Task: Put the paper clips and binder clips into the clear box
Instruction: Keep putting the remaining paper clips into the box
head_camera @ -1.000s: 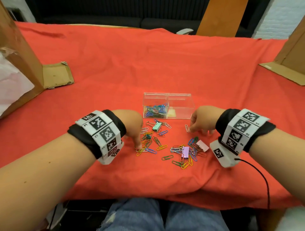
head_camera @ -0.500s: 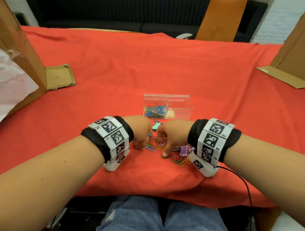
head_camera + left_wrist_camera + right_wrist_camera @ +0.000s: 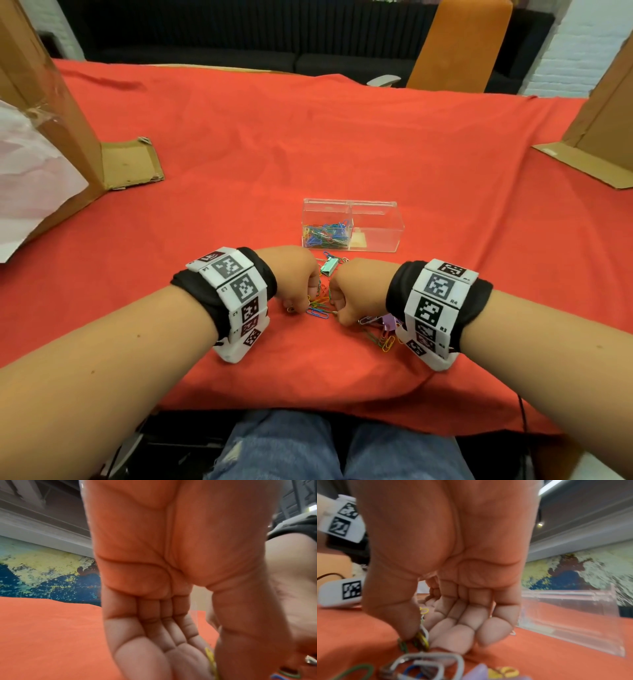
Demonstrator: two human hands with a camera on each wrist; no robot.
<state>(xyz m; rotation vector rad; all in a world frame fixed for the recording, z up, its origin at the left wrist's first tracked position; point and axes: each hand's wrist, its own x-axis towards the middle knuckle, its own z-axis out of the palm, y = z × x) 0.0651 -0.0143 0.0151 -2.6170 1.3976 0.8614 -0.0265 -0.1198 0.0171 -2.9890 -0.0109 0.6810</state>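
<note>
Both hands down among the clips

Box (image 3: pixel 373 224) lies long side along the near edge; left hand (image 3: pixel 296 275) and right hand (image 3: pixel 356 291) curl, pinching clips (image 3: pixel 318 308).

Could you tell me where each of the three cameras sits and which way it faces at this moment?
Head: worn on the head, looking forward and down over the red cloth at the clear box; both forearms and jeans show.
Left wrist: under the left wrist, looking along the palm of the left hand toward its curled fingers.
Right wrist: under the right wrist, looking along the right hand, which pinches paper clips; the box stands beyond.
Shared: head and right-wrist views both show the box and the purple binder clip.
</note>
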